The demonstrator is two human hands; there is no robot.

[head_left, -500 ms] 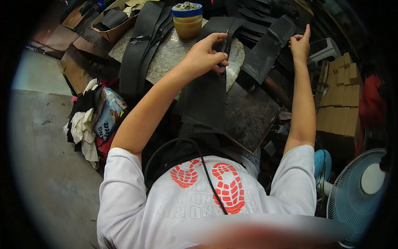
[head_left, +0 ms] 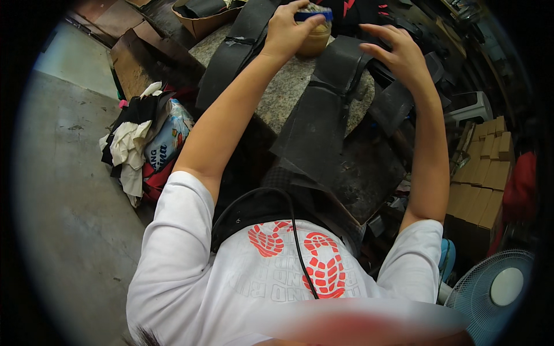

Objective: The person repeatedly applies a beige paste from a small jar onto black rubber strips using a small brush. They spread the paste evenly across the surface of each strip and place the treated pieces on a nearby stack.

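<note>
Left hand reaches the jar as the right hand swings in

Here's the jar [head_left: 316, 41], amber with a blue rim, standing on the speckled tabletop [head_left: 283, 83] just right of the left hand [head_left: 290, 27]. And that's the change: half a second ago this hand is over the black strip [head_left: 317, 130]; now its thumb crosses the rim. Is it a firm hold? Cannot tell; the fingertips are partly hidden. The right hand, [head_left: 399, 53] meanwhile, comes inward, nothing in it, thumb and fingers parted. Attention seems to pass to the jar, leaving the strip unheld, below and between both hands.

Now the room: a gap runs from the jar's right side to the right thumb. The tabletop's curved edge shows below the right hand, with a black piece [head_left: 392, 106] just beyond it. Tight on the other side: black layers [head_left: 225, 66] lie just left of the left wrist, an open carton [head_left: 196, 24] farther out. Nearer the body sits a dark board [head_left: 369, 176]. Outside the right forearm, there's a white stool [head_left: 470, 106], then stacked brown boxes [head_left: 482, 164].
</note>
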